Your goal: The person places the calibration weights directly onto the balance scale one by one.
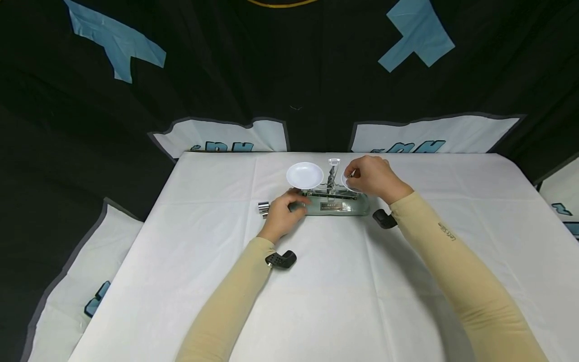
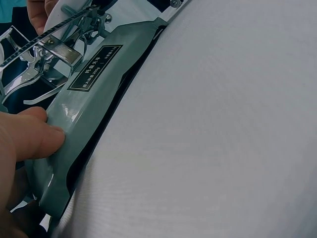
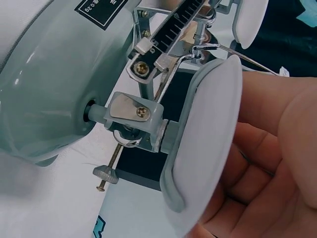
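A pan balance [image 1: 344,207] with a grey-green base stands on the white table, its label facing the person. My left hand [image 1: 284,213] grips the left end of the base, thumb [image 2: 42,139] on the front face. Close by is the left white pan [image 1: 305,176]. Over the right pan [image 3: 210,144] my right hand [image 1: 373,176] has its fingers curled down, thumb and forefinger pinching a small metallic piece [image 1: 351,175] whose kind I cannot tell. In the right wrist view the pan hides those fingertips. The graduated beam [image 3: 173,32] runs between the pans.
Shiny metal cylinders [image 1: 263,207] stand just left of the base, beside the left hand. A clear-topped upright [image 1: 333,173] rises behind the beam. An adjusting screw with a knurled nut [image 3: 105,173] sticks out by the right pan. Dark cloth [image 1: 316,75] hangs behind the table [image 1: 316,301].
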`<action>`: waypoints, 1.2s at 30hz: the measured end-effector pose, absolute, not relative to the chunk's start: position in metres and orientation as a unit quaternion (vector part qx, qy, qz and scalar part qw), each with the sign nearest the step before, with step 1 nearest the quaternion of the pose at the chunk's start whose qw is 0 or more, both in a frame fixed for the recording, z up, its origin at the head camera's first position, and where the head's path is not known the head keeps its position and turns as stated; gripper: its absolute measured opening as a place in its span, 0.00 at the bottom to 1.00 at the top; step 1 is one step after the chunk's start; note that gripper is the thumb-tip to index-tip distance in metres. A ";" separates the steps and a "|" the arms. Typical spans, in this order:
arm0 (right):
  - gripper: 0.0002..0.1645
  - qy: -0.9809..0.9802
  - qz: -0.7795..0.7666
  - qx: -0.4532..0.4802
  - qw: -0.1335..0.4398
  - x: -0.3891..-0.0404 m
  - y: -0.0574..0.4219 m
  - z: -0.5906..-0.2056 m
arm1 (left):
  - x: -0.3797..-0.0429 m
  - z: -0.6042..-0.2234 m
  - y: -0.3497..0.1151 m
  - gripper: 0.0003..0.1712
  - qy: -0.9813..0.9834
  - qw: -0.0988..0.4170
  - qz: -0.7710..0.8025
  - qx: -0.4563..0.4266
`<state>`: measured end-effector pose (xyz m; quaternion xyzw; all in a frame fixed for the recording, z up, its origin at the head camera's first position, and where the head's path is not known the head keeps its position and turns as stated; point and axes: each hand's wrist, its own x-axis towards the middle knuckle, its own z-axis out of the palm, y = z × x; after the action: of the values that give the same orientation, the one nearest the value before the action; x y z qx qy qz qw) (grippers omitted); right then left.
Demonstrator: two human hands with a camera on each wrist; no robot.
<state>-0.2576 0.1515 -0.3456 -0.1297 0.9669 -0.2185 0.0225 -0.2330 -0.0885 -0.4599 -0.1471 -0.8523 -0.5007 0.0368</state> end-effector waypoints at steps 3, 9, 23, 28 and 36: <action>0.13 0.967 -0.219 -0.132 0.022 -0.256 0.154 -0.343 | -0.233 -0.460 -0.089 0.11 -0.852 0.036 -0.501 -0.148; 0.17 0.966 -0.229 -0.122 0.012 -0.251 0.165 -0.337 | -0.233 -0.460 -0.088 0.11 -0.852 0.037 -0.500 -0.151; 0.17 0.962 -0.255 -0.085 -0.042 -0.229 0.214 -0.334 | -0.232 -0.459 -0.088 0.11 -0.846 0.042 -0.509 -0.153; 0.17 0.961 -0.263 -0.066 -0.048 -0.220 0.235 -0.337 | -0.232 -0.459 -0.087 0.11 -0.847 0.042 -0.507 -0.152; 0.19 0.965 -0.258 -0.033 -0.043 -0.210 0.262 -0.343 | -0.233 -0.460 -0.088 0.11 -0.848 0.041 -0.505 -0.154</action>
<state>-0.2103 0.2616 -0.3426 -0.0330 0.9647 -0.2577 -0.0429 -0.2331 -0.0880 -0.4604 -0.1539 -0.8482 -0.5051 0.0410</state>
